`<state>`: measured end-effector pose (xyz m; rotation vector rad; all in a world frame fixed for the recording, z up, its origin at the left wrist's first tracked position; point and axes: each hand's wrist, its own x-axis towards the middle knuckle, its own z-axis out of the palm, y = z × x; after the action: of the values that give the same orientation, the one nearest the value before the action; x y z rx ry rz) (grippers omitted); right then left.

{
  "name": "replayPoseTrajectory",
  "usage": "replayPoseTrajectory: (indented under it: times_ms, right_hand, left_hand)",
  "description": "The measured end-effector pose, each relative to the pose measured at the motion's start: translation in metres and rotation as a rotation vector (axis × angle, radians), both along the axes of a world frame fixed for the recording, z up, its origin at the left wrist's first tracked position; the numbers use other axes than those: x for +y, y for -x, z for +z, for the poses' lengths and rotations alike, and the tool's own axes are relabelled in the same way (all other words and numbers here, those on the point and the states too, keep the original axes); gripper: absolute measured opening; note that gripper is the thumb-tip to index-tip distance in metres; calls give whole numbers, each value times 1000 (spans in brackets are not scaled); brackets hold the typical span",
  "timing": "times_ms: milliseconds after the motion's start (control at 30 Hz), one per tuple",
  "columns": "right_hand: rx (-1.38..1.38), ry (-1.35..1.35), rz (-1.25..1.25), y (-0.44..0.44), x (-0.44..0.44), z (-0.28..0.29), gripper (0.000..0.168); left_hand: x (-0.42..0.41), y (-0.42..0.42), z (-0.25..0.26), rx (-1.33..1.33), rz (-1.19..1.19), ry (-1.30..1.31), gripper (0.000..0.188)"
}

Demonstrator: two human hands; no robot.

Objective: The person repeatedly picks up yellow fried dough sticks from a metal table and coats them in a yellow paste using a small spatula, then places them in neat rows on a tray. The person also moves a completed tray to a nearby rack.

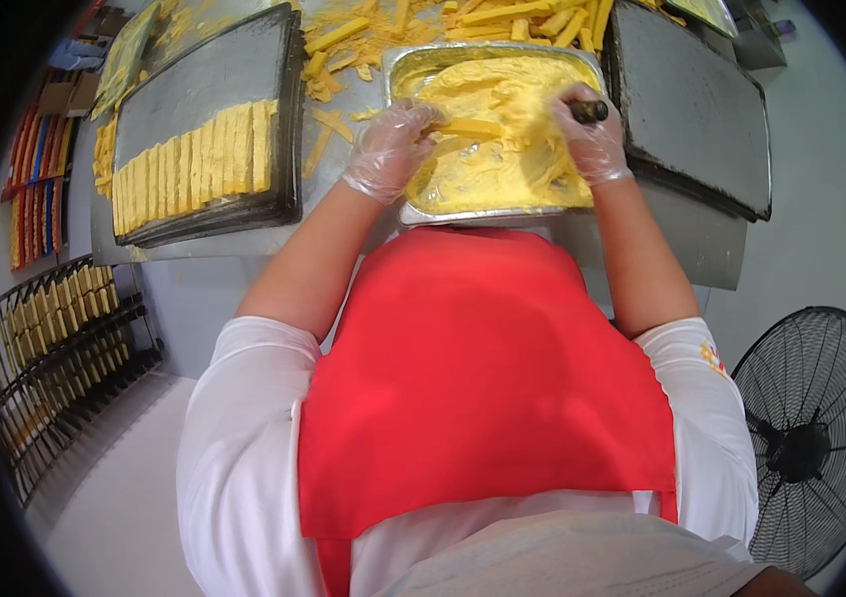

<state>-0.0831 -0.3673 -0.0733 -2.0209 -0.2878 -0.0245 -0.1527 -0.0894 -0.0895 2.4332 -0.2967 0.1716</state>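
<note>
My left hand point(400, 145), in a clear plastic glove, pinches one end of a yellow cake stick point(473, 127). The stick reaches over a metal pan point(414, 216) spread with thick yellow cream point(497, 179). Gloved as well, my right hand point(593, 142) grips a tool by its dark handle point(588, 112) above the pan's right side. The tool's working end is blurred against the cream, so its kind is unclear. Left of the pan, a row of cream-coated sticks point(195, 164) lies side by side on the top tray of a stack point(206, 60).
Uncoated cake sticks point(527, 22) and crumbs lie beyond the pan on the metal table point(318, 227). Another stack of dark-edged trays point(691, 112) stands at right. A rack with loaded trays point(65, 313) is at lower left, and a large fan point(814, 440) at lower right.
</note>
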Motion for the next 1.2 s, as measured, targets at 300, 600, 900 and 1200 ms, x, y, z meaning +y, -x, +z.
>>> replayPoseTrajectory:
  times_ms: [300, 600, 900, 1200]
  right_hand:
    - [380, -159, 34, 5, 8, -7, 15]
    - [32, -111, 206, 29, 29, -23, 16]
    - [130, -67, 135, 28, -2, -26, 18]
    - [276, -18, -11, 47, -5, -28, 18]
  left_hand:
    - [-22, 26, 22, 115, 160, 5, 47]
    - [-28, 37, 18, 144, 243, -40, 39]
    - [84, 28, 56, -52, 341, 226, 27]
    - [436, -9, 99, 58, 1158, -424, 25]
